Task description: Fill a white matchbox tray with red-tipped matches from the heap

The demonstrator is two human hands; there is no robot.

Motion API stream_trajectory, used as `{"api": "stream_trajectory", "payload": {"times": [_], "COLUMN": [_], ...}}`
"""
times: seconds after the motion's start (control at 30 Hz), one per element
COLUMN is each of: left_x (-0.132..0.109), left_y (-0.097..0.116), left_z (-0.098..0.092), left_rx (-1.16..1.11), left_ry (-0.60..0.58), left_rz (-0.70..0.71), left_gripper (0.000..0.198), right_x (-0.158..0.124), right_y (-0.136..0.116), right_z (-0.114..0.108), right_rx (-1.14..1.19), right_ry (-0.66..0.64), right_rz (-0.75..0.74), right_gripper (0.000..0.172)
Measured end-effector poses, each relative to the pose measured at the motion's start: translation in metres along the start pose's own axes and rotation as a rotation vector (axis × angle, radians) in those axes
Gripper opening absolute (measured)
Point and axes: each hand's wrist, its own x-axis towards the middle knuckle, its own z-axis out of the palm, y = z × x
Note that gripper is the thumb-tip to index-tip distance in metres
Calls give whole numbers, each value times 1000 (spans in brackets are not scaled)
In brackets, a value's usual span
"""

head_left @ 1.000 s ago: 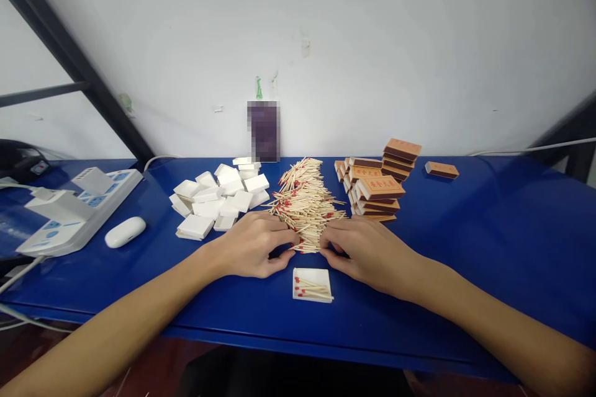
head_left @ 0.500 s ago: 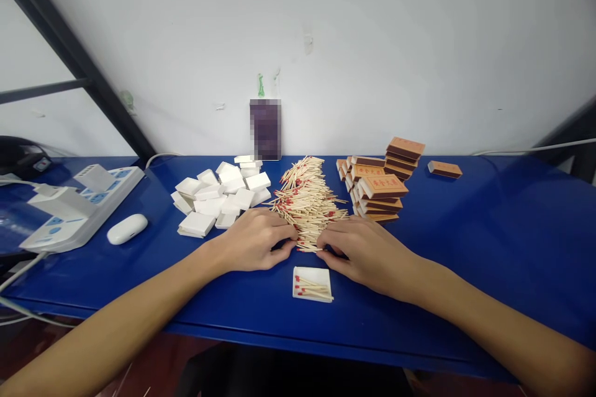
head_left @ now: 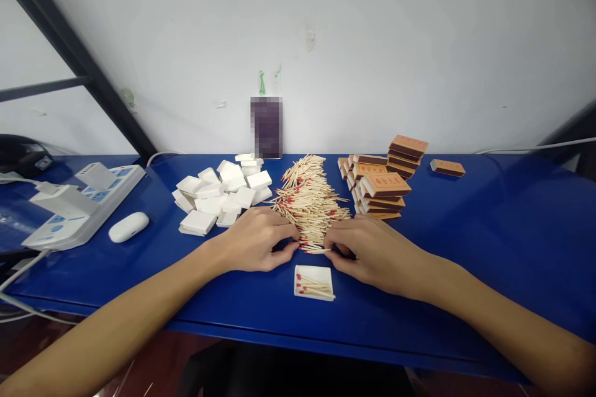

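Observation:
A heap of red-tipped matches (head_left: 310, 198) lies on the blue tabletop. At its front left edge, my left hand (head_left: 265, 239) has thumb and fingertips closed around the head ends of a few matches. Across from it, my right hand (head_left: 372, 254) pinches the plain ends of matches at the front right edge, its thumb and forefinger near together. Just in front of both hands lies a white matchbox tray (head_left: 321, 273) with several matches in it, heads to the left.
White matchbox trays (head_left: 212, 205) are piled left of the heap. Brown matchbox sleeves (head_left: 384, 185) are stacked to its right, and one matchbox (head_left: 447, 167) lies farther right. At left are a white earbud case (head_left: 129, 227) and a power strip (head_left: 95, 217). A dark pixelated object (head_left: 267, 128) leans against the wall.
My right hand has shifted slightly right, away from the left hand. A few matches at the heap's front now show between the fingertips. The view has moved slightly.

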Motion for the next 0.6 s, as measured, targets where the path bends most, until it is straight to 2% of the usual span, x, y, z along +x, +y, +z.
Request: {"api": "stream_trajectory", "payload": {"times": [0.17,0.37,0.6], "left_x": [0,0,0], "left_y": [3,3,3], "left_z": [-2,-1,-7], "left_rx": [-27,-16,-61], "left_ry": [23,-9,74], "left_rz": [67,107,107], "left_gripper": [15,17,23], "right_x": [0,0,-9], "right_y": [0,3,-3], "right_z": [0,-2,-13], "right_rx": [46,68,163], "right_ry": [-17,-27,-75], "right_rz": [-4,-18,29], "right_gripper": [16,18,12]}}
